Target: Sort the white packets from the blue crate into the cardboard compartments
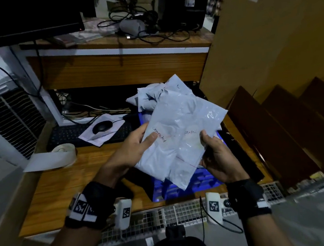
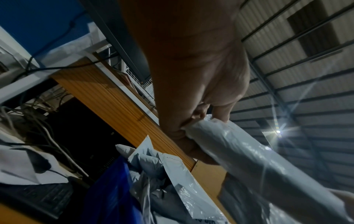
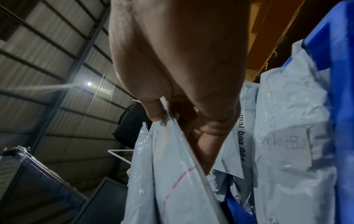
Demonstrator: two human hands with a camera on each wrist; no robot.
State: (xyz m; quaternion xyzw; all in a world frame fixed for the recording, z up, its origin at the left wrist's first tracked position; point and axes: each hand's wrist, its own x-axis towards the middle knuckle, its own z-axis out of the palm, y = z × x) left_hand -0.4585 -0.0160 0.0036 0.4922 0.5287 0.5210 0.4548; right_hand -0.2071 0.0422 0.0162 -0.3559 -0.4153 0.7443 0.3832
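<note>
Both hands on a stack of white packets, held up over the blue crate.

The left hand clamps the stack's left edge, thumb flat on top right by the handwritten word "Completed" on the top packet, fingers curled underneath. The right hand grips the right edge the same way, thumb on top, next to a second scribble I can't make out; a thin red pen line runs near the lower edge. The stack tilts a bit, far end higher. Under it is the crate, on a wooden desk, with more packets piled at the far end; the right wrist view shows one with "Complete" written backwards through it. The cardboard compartments stand just right of the crate.
</note>
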